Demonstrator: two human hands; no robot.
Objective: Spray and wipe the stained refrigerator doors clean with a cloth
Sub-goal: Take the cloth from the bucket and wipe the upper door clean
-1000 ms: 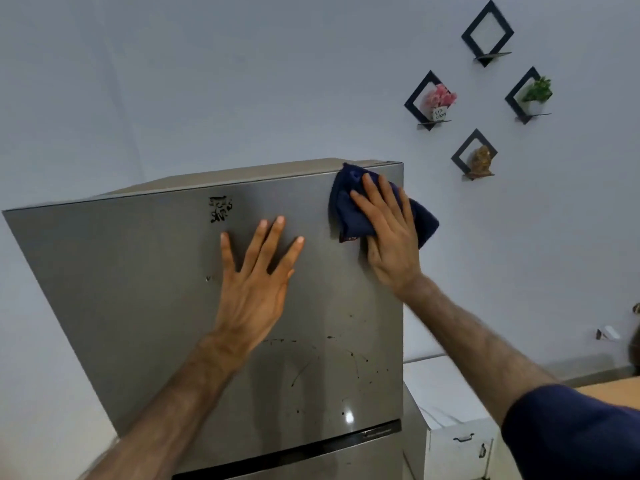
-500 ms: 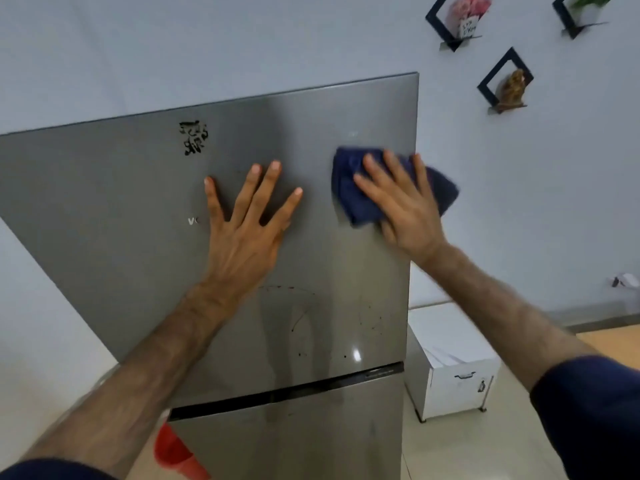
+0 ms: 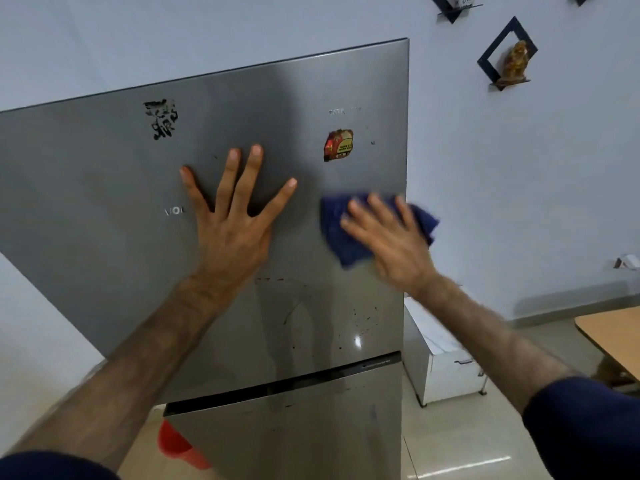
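Lower on the door than half a second ago, the right hand (image 3: 388, 244) presses a dark blue cloth (image 3: 341, 237) flat against the upper refrigerator door (image 3: 104, 209), its fingers spread and nearly straight over the fabric, blurred with motion; the cloth now sits near the door's right edge, below a torn red and yellow sticker (image 3: 338, 145) that its earlier position had covered. The left hand (image 3: 235, 223) lies open and flat on the brushed steel beside it, fingers splayed, holding nothing, in the same spot as before. Dark specks and a curved smear (image 3: 363, 320) mark the steel under both hands, and a black scrawl (image 3: 161, 117) sits near the top left. A dark gap separates the upper door from the lower door (image 3: 294, 438), which carries faint streaks. Pale blue-grey walls surround the appliance; a black diamond-shaped wall shelf (image 3: 507, 53) holds a small golden figurine (image 3: 516, 64). A white cabinet (image 3: 440, 368) stands on the glossy tiled floor (image 3: 460, 441) just right of the refrigerator, a wooden table corner (image 3: 613, 334) shows at the far right, and a red object (image 3: 176, 445) peeks out at lower left.
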